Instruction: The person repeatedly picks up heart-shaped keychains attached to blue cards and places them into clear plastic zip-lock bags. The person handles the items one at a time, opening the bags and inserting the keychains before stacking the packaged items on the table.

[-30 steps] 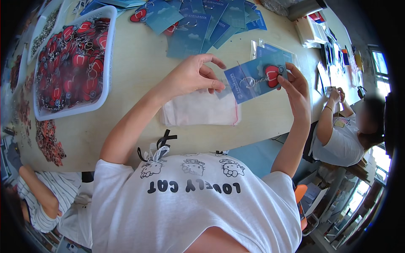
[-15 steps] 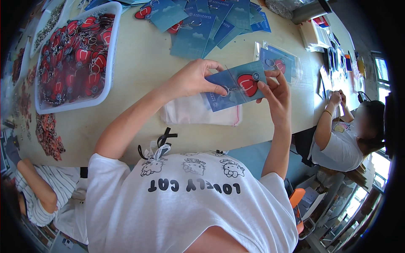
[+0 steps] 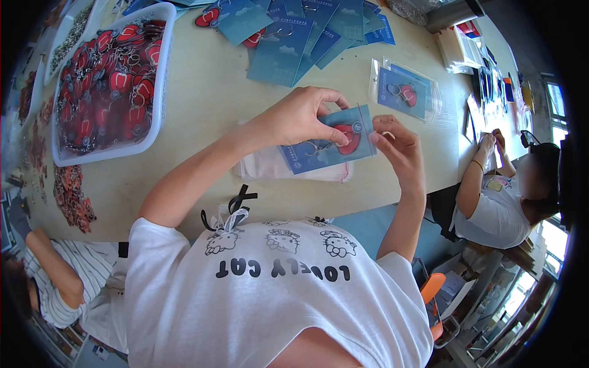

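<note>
A blue card (image 3: pixel 300 161) with a red keychain charm (image 3: pixel 350 142) and its metal ring is held tilted above the table. It appears to sit in a clear plastic sleeve, whose edge shows at the card's right end. My left hand (image 3: pixel 310 119) grips the card from above, thumb pressed over the charm. My right hand (image 3: pixel 400 147) has thumb and forefinger pinched at the right edge of the sleeve. Under the card lies a stack of clear plastic bags (image 3: pixel 254 165) with a reddish line at one end.
A white plastic bin (image 3: pixel 162 92) of red keychains stands at left, loose small reddish parts (image 3: pixel 72 202) beside it. Blue cards (image 3: pixel 279 58) are heaped at the back. Bagged cards (image 3: pixel 402 92) lie back right. Co-workers sit at right (image 3: pixel 491 208) and lower left (image 3: pixel 58 276).
The card has moved down and slightly left. My left thumb has shifted from the ring onto the charm, and my right fingers have slid to the right edge.
</note>
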Demonstrator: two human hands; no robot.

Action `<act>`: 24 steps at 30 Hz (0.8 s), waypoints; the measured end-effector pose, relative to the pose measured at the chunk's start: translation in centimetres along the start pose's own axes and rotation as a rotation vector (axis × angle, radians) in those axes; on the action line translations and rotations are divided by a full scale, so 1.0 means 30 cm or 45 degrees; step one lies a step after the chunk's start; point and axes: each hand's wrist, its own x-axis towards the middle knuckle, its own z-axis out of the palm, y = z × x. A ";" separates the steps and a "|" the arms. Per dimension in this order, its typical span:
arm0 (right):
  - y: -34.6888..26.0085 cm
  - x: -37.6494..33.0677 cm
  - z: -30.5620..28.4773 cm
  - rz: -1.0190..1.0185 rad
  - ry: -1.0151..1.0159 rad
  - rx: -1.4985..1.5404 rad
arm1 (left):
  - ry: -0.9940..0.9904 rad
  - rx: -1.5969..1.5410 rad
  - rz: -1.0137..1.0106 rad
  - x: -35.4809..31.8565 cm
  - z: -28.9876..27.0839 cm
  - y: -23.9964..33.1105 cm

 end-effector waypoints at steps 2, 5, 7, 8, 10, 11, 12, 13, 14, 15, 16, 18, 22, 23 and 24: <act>-0.002 -0.007 -0.009 0.078 -0.004 0.104 | -0.016 0.039 -0.005 0.000 -0.004 0.014; 0.019 -0.006 -0.014 0.168 -0.141 0.112 | -0.040 -0.042 0.002 -0.002 0.009 0.025; 0.027 0.002 -0.004 0.149 -0.270 -0.011 | -0.099 0.102 0.045 -0.002 0.031 0.046; 0.041 0.006 -0.004 0.077 -0.258 -0.049 | -0.125 0.178 0.066 -0.001 0.037 0.058; 0.061 0.006 -0.008 -0.067 -0.233 -0.128 | -0.051 0.293 0.201 0.000 0.037 0.055; 0.050 0.002 -0.005 0.003 -0.187 0.067 | -0.046 0.263 0.193 -0.002 0.033 0.060; 0.029 -0.009 0.006 0.036 -0.127 0.233 | -0.042 0.233 0.186 0.000 0.027 0.064; 0.004 -0.028 0.027 0.078 -0.067 0.400 | 0.012 0.283 0.198 0.008 0.028 0.058; 0.002 -0.027 0.031 0.086 -0.061 0.385 | 0.066 0.333 0.210 0.020 0.032 0.051; -0.001 -0.018 0.035 0.086 -0.058 0.370 | 0.121 0.382 0.221 0.025 0.028 0.049; 0.018 -0.014 0.012 0.060 -0.097 0.173 | 0.148 0.328 0.216 0.019 0.025 0.054; 0.066 -0.004 -0.072 -0.026 0.015 0.040 | 0.204 0.222 0.214 0.013 0.002 0.077; 0.084 0.072 -0.334 -0.067 0.460 -0.212 | 0.946 0.813 0.459 -0.034 -0.181 -0.072; 0.086 0.111 -0.372 -0.083 0.529 -0.326 | 1.003 0.919 0.443 -0.047 -0.190 -0.099; 0.094 0.151 -0.388 -0.266 0.774 -0.804 | 1.060 1.023 0.427 -0.058 -0.193 -0.123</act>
